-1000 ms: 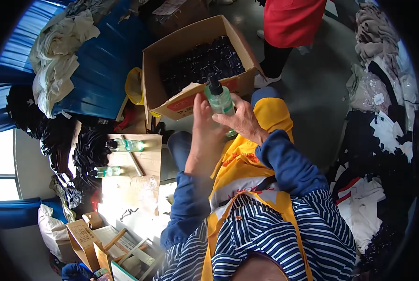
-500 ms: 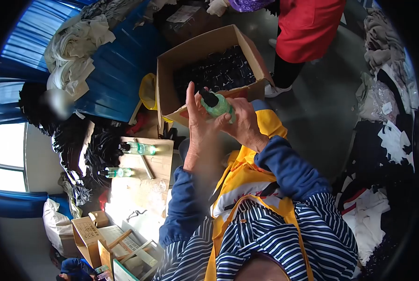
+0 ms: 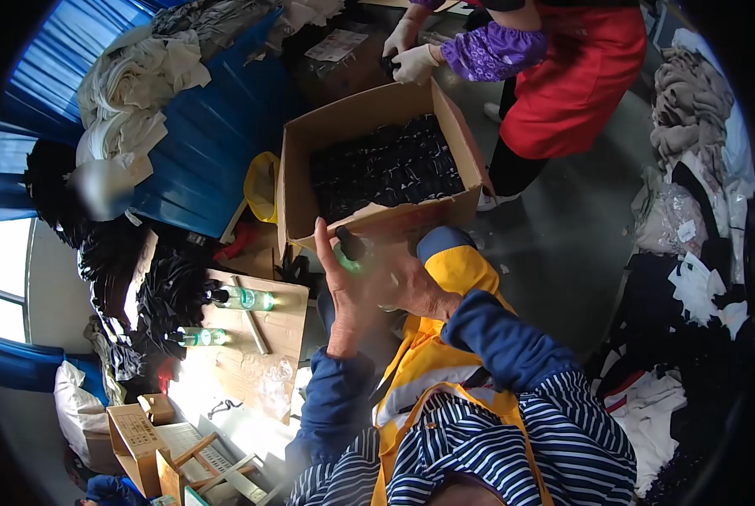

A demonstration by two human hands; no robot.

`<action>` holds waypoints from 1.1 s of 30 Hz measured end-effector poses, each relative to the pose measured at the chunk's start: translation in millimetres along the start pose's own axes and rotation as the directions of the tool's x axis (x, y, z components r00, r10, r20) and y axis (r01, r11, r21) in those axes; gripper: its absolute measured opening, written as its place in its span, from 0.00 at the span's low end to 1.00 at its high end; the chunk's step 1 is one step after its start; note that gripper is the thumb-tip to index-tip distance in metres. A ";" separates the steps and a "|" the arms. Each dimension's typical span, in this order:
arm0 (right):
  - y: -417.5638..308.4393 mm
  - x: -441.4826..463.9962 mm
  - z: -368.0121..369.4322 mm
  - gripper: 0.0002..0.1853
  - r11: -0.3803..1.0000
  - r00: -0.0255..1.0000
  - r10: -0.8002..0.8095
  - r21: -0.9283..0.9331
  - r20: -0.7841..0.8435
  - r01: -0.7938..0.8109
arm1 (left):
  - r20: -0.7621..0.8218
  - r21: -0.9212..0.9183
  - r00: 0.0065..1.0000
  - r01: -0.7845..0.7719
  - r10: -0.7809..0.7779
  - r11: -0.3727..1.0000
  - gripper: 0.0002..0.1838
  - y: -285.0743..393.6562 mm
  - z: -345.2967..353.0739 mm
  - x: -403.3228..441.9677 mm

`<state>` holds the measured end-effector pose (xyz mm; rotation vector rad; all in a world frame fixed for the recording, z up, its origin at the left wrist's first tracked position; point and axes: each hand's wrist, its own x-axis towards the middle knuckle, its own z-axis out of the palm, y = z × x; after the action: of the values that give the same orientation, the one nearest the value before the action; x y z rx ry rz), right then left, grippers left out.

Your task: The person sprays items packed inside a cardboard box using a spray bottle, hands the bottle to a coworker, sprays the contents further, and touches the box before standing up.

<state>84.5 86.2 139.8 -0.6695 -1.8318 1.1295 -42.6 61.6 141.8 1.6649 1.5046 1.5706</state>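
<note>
A clear bottle with green content (image 3: pixel 347 263) and a black cap is between my hands, tilted with the cap up and to the left. My left hand (image 3: pixel 343 297) is at its cap end, with one finger stretched upward along the side. Around the lower part is my right hand (image 3: pixel 418 285), its fingers closed and smeared by motion. Both hands hide most of the bottle's body. Just beyond them stands an open cardboard box (image 3: pixel 306 139) holding rows of dark folded items (image 3: pixel 386 169).
Two similar bottles, one (image 3: pixel 247 298) behind another (image 3: pixel 204 336), lie on a cardboard-covered table (image 3: pixel 280 329) at left. A co-worker in a red apron (image 3: pixel 575 93) has gloved hands (image 3: pixel 415 63) above the box. Fabric piles (image 3: pixel 689 110) line the right side.
My hands and the bottle sit lower in view, the bottle now more covered and blurred. The co-worker's gloved hands and purple sleeves have come into view at the box's far edge.
</note>
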 end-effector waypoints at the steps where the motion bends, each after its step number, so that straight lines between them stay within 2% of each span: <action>1: 2.6 -1.7 7.6 0.26 0.991 0.999 -0.025 0.127 -0.039 0.030 | -0.036 0.027 0.999 -0.011 0.012 1.000 0.58 -0.5 -3.6 1.5; 2: 6.3 -6.4 16.1 0.26 0.993 0.999 -0.024 0.118 -0.035 0.028 | -0.040 0.018 0.999 -0.010 0.011 1.000 0.58 -0.5 -6.9 3.2; 5: 22.2 -25.5 38.3 0.34 0.987 0.986 0.160 0.015 -0.035 -0.160 | -0.105 -0.100 0.993 0.041 -0.051 0.994 0.56 7.5 -14.4 9.7; 6: 24.9 -26.1 38.0 0.34 0.986 0.986 0.167 0.009 -0.030 -0.166 | -0.108 -0.107 0.992 0.048 -0.059 0.993 0.56 8.8 -15.7 10.8; 9: 36.2 -23.0 38.6 0.38 0.942 0.946 0.281 0.140 0.164 -0.304 | -0.009 0.244 0.993 -0.108 0.114 0.964 0.54 11.3 -22.7 13.2; 10: 43.1 -22.7 39.9 0.38 0.939 0.944 0.289 0.143 0.161 -0.312 | -0.002 0.242 0.994 -0.103 0.106 0.965 0.54 11.9 -24.0 13.8; 13: 67.9 -29.9 45.5 0.39 0.962 0.950 0.200 0.135 0.240 -0.237 | 0.002 0.244 0.984 -0.174 0.178 0.954 0.51 11.5 -24.2 9.9; 18: 77.6 -32.0 49.9 0.40 0.929 0.902 0.281 0.144 0.327 -0.341 | 0.000 0.190 1.000 -0.024 0.024 0.982 0.50 8.1 -16.9 4.5; 21: 55.6 -24.2 33.2 0.43 0.975 0.971 0.073 0.190 0.228 -0.118 | -0.055 0.210 0.995 -0.064 0.078 0.976 0.49 -6.9 -14.0 6.6; 22: 62.5 -20.9 31.7 0.43 0.973 0.969 0.074 0.196 0.236 -0.122 | -0.059 0.217 0.996 -0.056 0.070 0.975 0.49 -9.1 -14.1 8.6; 24: 77.1 -6.4 29.3 0.46 0.996 0.990 0.030 -0.085 0.140 -0.018 | -0.127 0.137 0.992 -0.008 0.026 0.990 0.48 -10.7 -19.9 14.4; 26: 84.4 2.8 6.4 0.34 0.937 0.995 -0.062 -0.349 -0.073 0.033 | -0.169 0.112 0.986 0.020 0.000 0.994 0.48 -14.4 -26.7 15.8; 28: 122.6 7.2 -5.6 0.32 0.874 0.987 -0.035 -0.484 -0.156 -0.046 | -0.163 0.179 0.987 0.025 0.004 0.984 0.48 -24.0 -31.2 13.6; 29: 131.7 5.1 -10.0 0.32 0.878 0.988 -0.032 -0.476 -0.150 -0.044 | -0.158 0.210 0.987 0.028 0.005 0.977 0.48 -26.9 -32.8 13.3; 31: 144.2 0.5 -16.6 0.25 0.724 0.992 0.089 -0.679 -0.086 -0.124 | -0.161 0.219 0.987 0.034 0.002 0.975 0.47 -30.8 -35.2 15.7; 33: 151.2 -3.1 -20.9 0.22 0.718 0.992 0.093 -0.684 -0.090 -0.129 | -0.161 0.220 0.987 0.026 0.010 0.975 0.45 -35.5 -36.3 23.8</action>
<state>105.1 160.3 7.9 -1.2355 -2.1918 0.4439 -94.5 81.1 133.1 1.6787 1.8259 1.6169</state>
